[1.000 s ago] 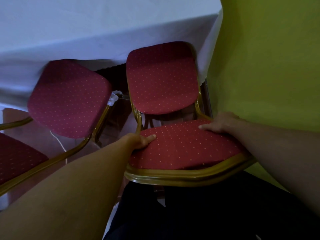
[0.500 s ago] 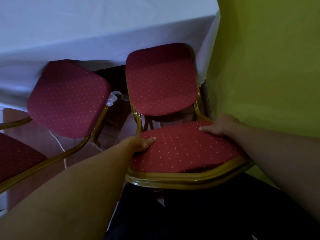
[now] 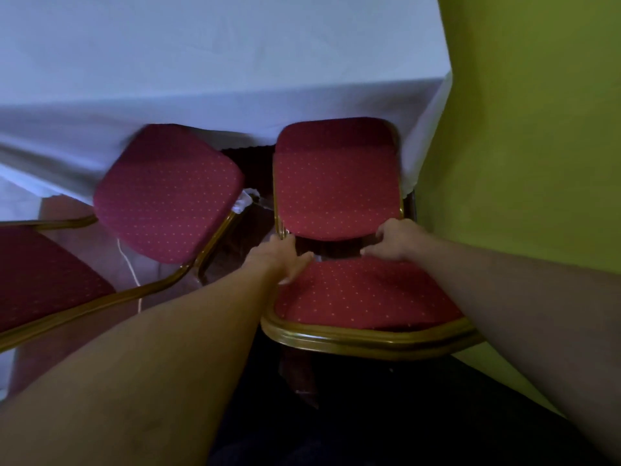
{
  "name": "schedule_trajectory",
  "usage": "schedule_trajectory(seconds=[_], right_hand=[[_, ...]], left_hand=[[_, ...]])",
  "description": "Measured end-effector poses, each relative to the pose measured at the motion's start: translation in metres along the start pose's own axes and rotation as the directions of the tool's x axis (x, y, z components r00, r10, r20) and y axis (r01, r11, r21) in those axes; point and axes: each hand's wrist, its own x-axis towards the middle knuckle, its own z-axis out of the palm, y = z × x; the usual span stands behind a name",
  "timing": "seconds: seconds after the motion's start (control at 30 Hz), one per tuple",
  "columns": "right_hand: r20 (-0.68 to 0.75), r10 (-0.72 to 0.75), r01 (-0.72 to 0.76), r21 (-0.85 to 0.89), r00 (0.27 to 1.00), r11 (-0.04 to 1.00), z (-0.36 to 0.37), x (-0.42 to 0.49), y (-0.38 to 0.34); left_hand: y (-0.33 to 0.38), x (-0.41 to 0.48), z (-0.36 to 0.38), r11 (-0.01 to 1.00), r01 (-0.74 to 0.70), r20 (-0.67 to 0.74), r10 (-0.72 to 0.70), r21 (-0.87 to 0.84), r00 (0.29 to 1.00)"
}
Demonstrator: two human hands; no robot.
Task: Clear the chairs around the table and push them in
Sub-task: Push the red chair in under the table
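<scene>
Hiding in the head view: the legs of the chair (image 3: 366, 290) are covered by its own seat and by dark trousers (image 3: 369, 415). Both forearms are cut off by the lower edge.
Hard to make out: the picture is dim, and the hanging cloth is smeared at the far left. The fingertips of both hands are lost in the dark gap between seat and backrest.
Cut off: only part of the seat of a second chair (image 3: 168, 193) is seen at the left border. It stands tilted, its backrest against the cloth.
Left hand (image 3: 282, 260): the rear left corner of the chair's seat is gripped beside the gold upright. The thumb is laid on the red cushion and the fingers are curled behind the edge.
Right hand (image 3: 393, 242): the rear edge of the same seat is gripped, fingers bent down over it.
Chair position: the backrest is turned toward the table (image 3: 201, 62), its top against the white overhang, close beside the green wall (image 3: 537, 129). The seat is left sticking out toward the person.
Between the chairs: a white cord (image 3: 129, 264) is seen hanging.
</scene>
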Motion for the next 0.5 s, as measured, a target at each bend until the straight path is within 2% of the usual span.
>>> schedule_trajectory(seconds=[0.13, 0.3, 0.5], right_hand=[[-0.101, -0.098, 0.105, 0.064, 0.990, 0.992, -0.012, -0.017, -0.061], [-0.165, -0.191, 0.208, 0.094, 0.968, 0.974, -0.012, -0.038, -0.144], [-0.124, -0.239, 0.252, 0.100, 0.963, 0.963, 0.008, -0.064, -0.242]], left_hand=[[-0.015, -0.021, -0.032, 0.994, -0.102, -0.158, 0.107, 0.039, 0.982], [-0.062, -0.043, -0.068, 0.990, -0.124, -0.282, 0.136, 0.060, 0.950], [-0.161, -0.066, -0.095, 0.994, -0.083, -0.287, 0.101, 0.076, 0.953]])
